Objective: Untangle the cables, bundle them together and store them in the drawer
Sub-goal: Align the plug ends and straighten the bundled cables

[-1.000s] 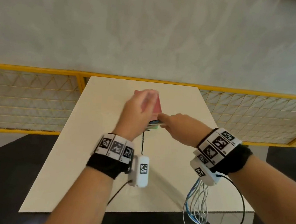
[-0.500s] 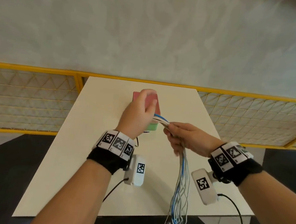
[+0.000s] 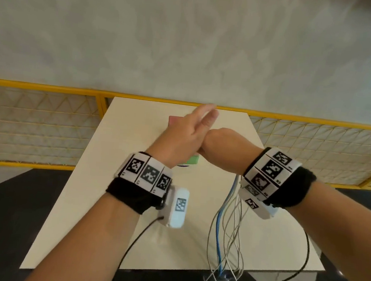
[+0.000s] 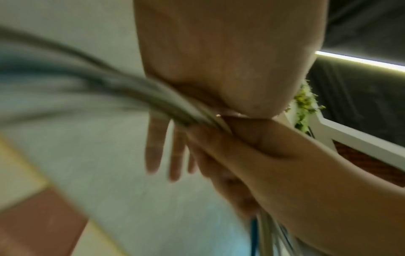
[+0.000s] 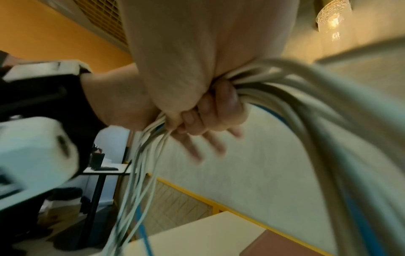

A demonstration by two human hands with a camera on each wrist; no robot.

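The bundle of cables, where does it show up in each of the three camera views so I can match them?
Head: the cables hang lower right of centre, below the right hand, reaching past the table edge.
Left wrist: blurred, sweeping from the left edge to the centre, with a few strands near the bottom.
Right wrist: fanning from the fist, down at centre and in an arc right.
Shared landmark: the right hand gripping them.

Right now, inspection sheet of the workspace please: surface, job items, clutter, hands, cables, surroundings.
Surface: pale table, bare where visible.
Job's things: cable bundle, grey with one blue; drawer box mostly hidden behind the hands.
Clutter: nothing seen.
Hands: right hand grips the bundle; left hand open, fingers straight, against it.
Cables: ends hang past the table's near edge; black wrist-camera leads trail from both wrists.
Surroundings: yellow mesh fence, pale wall.
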